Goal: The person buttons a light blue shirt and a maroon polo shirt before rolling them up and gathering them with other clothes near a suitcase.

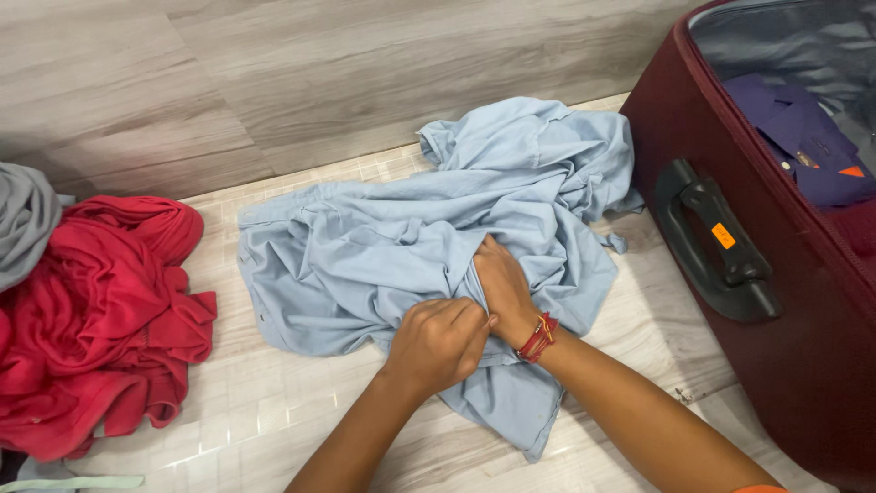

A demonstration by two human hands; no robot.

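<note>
A crumpled light blue shirt lies spread on the pale tiled floor in the middle of the view. My left hand is closed in a fist on a fold of the shirt near its lower edge. My right hand, with a red thread band at the wrist, reaches into the cloth right beside it and grips the same bunched fabric; its fingertips are hidden in the folds.
A heap of red clothing lies at the left, with a grey garment above it. An open maroon suitcase with a black handle stands at the right, holding a purple shirt. A wood-look wall runs behind.
</note>
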